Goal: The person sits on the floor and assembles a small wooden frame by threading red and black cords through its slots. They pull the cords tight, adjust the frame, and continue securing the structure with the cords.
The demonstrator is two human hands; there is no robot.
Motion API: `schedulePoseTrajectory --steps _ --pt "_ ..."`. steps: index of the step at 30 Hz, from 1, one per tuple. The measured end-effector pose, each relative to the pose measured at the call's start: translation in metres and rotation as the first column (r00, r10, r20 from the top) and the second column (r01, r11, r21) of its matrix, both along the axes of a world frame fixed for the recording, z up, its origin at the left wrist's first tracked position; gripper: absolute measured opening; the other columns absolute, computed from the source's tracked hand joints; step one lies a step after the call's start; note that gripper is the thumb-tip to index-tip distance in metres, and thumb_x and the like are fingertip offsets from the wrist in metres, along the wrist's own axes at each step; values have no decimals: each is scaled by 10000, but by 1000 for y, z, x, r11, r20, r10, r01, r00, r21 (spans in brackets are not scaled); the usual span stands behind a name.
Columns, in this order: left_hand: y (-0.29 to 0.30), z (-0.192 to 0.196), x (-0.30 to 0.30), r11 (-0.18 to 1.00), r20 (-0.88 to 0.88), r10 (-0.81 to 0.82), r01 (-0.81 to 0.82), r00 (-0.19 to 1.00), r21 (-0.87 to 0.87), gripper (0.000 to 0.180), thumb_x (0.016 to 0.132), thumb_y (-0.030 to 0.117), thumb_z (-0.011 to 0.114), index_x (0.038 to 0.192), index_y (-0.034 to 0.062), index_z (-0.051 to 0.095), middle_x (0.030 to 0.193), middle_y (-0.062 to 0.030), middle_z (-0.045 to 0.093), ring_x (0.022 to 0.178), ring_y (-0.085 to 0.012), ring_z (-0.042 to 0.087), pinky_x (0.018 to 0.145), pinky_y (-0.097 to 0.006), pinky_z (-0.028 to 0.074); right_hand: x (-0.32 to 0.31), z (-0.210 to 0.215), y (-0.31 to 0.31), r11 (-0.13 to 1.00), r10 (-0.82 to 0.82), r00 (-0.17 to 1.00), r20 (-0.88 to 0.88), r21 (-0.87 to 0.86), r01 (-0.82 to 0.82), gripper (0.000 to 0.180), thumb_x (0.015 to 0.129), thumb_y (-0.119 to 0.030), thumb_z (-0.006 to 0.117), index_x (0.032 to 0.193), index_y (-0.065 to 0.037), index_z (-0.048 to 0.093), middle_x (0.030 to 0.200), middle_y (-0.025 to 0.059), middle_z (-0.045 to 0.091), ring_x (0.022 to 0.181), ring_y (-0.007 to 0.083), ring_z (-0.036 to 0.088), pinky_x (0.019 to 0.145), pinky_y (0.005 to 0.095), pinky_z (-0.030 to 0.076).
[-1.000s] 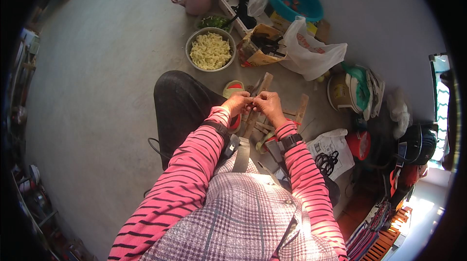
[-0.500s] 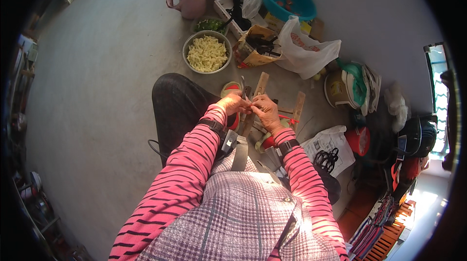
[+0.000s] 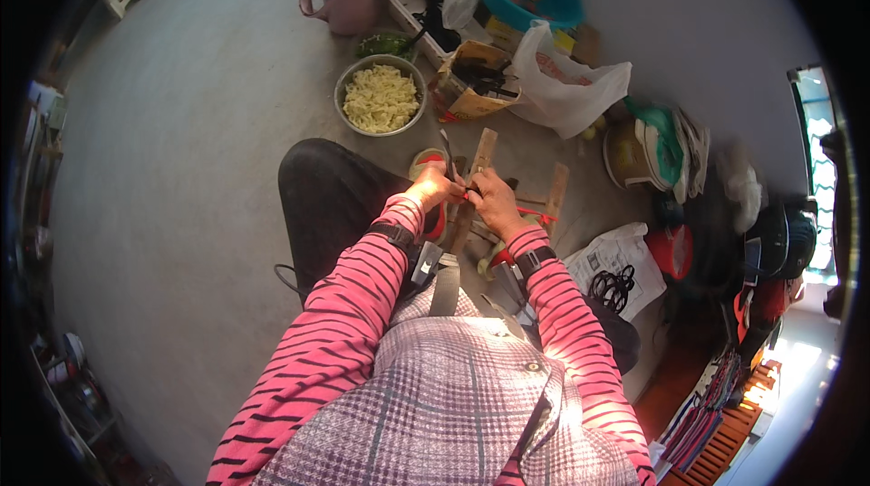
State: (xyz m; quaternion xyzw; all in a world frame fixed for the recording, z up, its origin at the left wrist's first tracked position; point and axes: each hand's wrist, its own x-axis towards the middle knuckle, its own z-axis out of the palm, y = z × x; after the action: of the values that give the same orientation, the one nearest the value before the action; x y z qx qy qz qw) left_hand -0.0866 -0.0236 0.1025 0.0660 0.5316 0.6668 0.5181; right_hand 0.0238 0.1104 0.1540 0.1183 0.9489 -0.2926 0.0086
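Note:
My left hand (image 3: 431, 188) is closed, with a thin grey metal tool (image 3: 448, 149) rising from its fingers; the tool's exact kind is unclear. Its fingertips meet those of my right hand (image 3: 495, 203) over a wooden bar (image 3: 484, 152) between my knees. The right fingers are pinched together, and a small red piece shows between the two hands; which hand grips it I cannot tell. The bar looks like part of a low wooden frame, with a second upright (image 3: 557, 189) to the right. A red strip (image 3: 536, 213) runs across near that upright.
Ahead stands a metal bowl (image 3: 341, 110) of pale shredded food, near a pink jug (image 3: 348, 1). A cardboard box (image 3: 463, 105), white plastic bag (image 3: 571, 103) and blue basin (image 3: 573, 10) line the wall. Coiled black cord (image 3: 611, 290) lies on a white sack at the right.
My right fingers have curled in more, and a red piece now shows between my hands. The left hand stays in nearly the same place. The whole view has shifted slightly.

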Motion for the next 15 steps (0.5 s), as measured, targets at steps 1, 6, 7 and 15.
schedulePoseTrajectory --steps 1,6,7,15 --pt "2 2 2 1000 -77 -17 15 997 -22 153 789 -81 670 883 11 592 865 -80 636 764 -218 657 703 -324 587 -1 -1 0 1000 -26 999 24 1 26 162 817 -160 645 948 -67 623 945 131 580 924 346 605 809 441 488" --pt "10 11 17 991 -781 -55 -60 622 -118 156 776 -58 665 889 24 594 795 -135 621 813 -213 639 699 -344 528 -2 -13 8 998 -62 991 121 2 62 186 843 -208 613 968 -70 602 1015 138 605 973 358 602 837 457 489" --pt "10 13 19 997 -687 -9 -50 727 -65 187 789 -21 642 950 35 563 854 -179 604 828 -300 649 714 -396 506 -2 -17 10 999 -39 995 87 -3 39 191 846 -214 606 971 -69 597 1037 139 611 986 359 602 842 456 491" --pt "6 10 28 960 -952 -265 -53 156 -276 281 787 45 629 1032 71 493 943 -167 585 838 -391 637 684 -460 536 0 -30 24 964 -48 998 38 -261 56 186 815 -96 548 988 -64 610 952 193 635 964 397 611 819 431 489"
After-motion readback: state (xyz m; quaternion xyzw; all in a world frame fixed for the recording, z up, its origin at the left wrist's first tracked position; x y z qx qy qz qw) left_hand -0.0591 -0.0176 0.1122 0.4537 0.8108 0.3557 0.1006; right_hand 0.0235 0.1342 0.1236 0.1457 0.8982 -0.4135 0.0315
